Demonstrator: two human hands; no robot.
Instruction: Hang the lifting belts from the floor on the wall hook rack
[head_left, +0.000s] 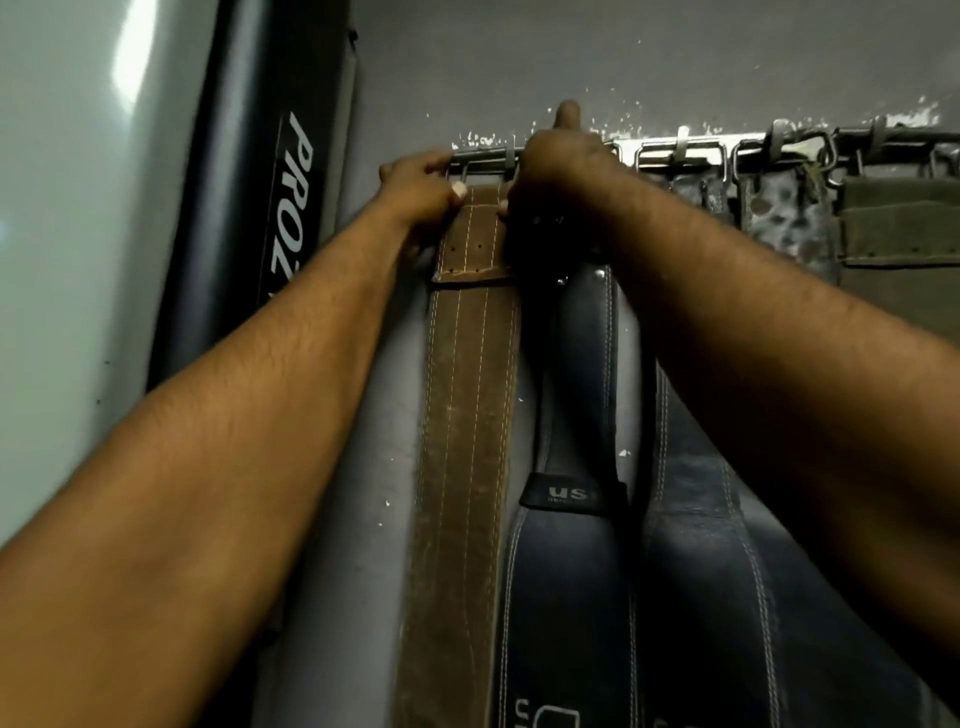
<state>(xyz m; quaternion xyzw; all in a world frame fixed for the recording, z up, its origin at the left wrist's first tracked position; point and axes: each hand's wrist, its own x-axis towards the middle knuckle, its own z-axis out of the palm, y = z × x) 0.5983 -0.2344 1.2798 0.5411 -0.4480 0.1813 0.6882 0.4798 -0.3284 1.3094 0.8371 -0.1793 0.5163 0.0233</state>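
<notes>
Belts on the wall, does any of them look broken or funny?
Yes. The grey belt left of the green belt looks blotchy and worn, as if its surface is peeling. White paint chips speckle the wall above the hook rack. The brown belt hangs straight.

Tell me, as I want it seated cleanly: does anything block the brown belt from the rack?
Nothing visible does. The brown belt has its top at the hook rack, gripped by the left hand, the right hand at its edge; the black belt hangs beside it, not across.
</notes>
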